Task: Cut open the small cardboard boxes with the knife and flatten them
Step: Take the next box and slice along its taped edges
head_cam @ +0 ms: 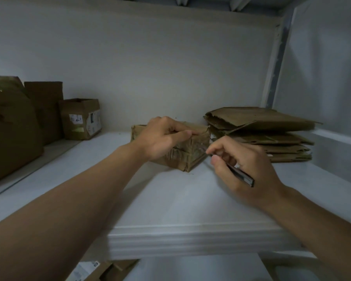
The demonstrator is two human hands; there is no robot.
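Here we note a small taped cardboard box (187, 153) on the white shelf (170, 199), roughly mid-shelf and near the back wall. The left hand (162, 136) lies over the box's top and left side, fingers curled along the upper edge, pressing it down. The right hand (243, 165) sits just to the right of the box, closed in a pen-like grip around a slim dark knife (234, 169); the tip points at the box's right face (whether the blade touches the tape we cannot tell, the spot is blurred). Behind the right hand we see a stack of flattened cardboard (265, 132), close beside the box. Well apart at the far left stand an open labelled box (81, 118) and larger brown boxes (10, 126). More cardboard (109, 270) shows below the shelf's front edge.
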